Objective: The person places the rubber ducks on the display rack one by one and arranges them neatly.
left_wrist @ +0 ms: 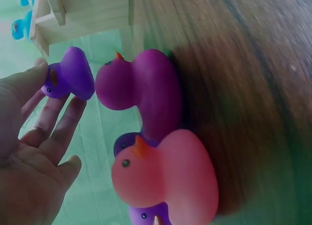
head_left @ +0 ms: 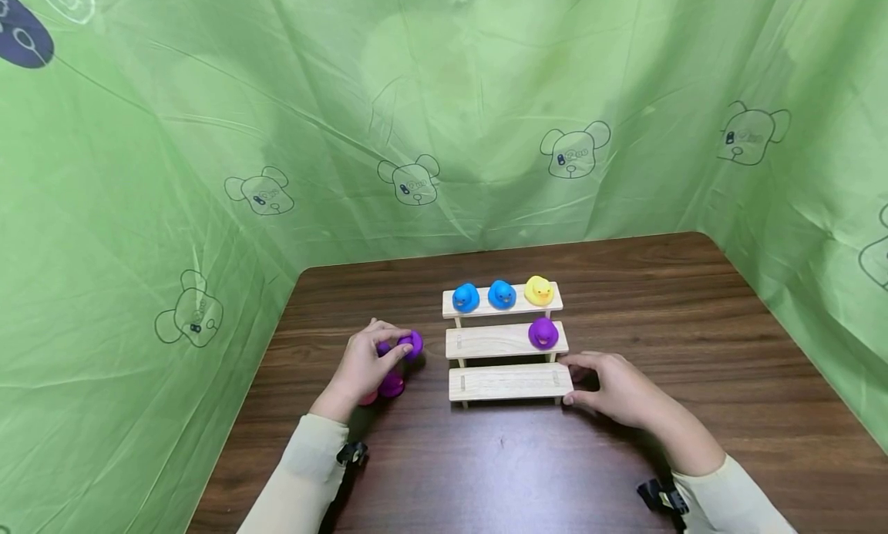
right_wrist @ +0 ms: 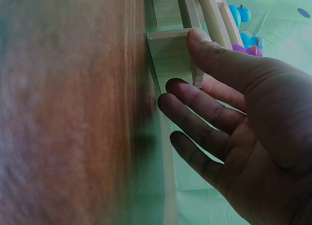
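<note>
My left hand (head_left: pixel 362 362) pinches a small purple rubber duck (left_wrist: pixel 73 75) between thumb and fingers, just left of a three-step wooden stand (head_left: pixel 509 382). Close by, in the left wrist view, are a magenta duck (left_wrist: pixel 158 91), a pink duck (left_wrist: pixel 190 174) and parts of other purple ducks (left_wrist: pixel 148 216), mostly hidden. With thumb and index finger my right hand (head_left: pixel 617 390) grips the right end of the stand's lowest step; its other fingers (right_wrist: pixel 200 132) hang free. Two blue ducks (head_left: pixel 502 294) and a yellow duck (head_left: pixel 539 290) stand on the top step, a purple duck (head_left: pixel 543 334) on the middle step's right end.
The stand rests on a dark brown wooden table (head_left: pixel 499 472). Green sheeting (head_left: pixel 486 95) printed with bear faces hangs behind the table and along both sides.
</note>
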Motion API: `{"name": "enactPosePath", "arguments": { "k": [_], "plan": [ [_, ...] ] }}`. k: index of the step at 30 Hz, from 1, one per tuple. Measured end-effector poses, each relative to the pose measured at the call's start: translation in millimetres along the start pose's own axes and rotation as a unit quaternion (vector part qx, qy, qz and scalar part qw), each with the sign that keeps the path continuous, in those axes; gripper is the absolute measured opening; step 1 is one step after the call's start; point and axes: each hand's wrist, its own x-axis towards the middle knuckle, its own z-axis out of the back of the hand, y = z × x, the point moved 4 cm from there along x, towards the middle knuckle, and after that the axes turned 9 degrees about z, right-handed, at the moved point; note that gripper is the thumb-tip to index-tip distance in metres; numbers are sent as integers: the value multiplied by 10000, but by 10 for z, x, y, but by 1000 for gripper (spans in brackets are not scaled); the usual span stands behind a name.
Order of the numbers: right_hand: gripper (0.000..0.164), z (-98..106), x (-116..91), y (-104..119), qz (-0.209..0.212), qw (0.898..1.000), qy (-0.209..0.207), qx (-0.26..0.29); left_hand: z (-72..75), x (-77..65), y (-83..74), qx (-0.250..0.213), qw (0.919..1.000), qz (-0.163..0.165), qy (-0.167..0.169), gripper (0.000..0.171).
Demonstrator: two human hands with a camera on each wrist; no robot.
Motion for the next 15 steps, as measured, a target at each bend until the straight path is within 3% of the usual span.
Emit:
{"name": "enactPosePath", "arguments": {
  "k": [5,15],
  "plan": [
    [52,-1,0,3,27,10000,-15,-14,15,-10,-56,7,9997,45,-255,25],
    [53,-2,-5,-1,18,10000,-7,9,12,-46,-132,-190,9964,680,-459,24]
  ]
}}
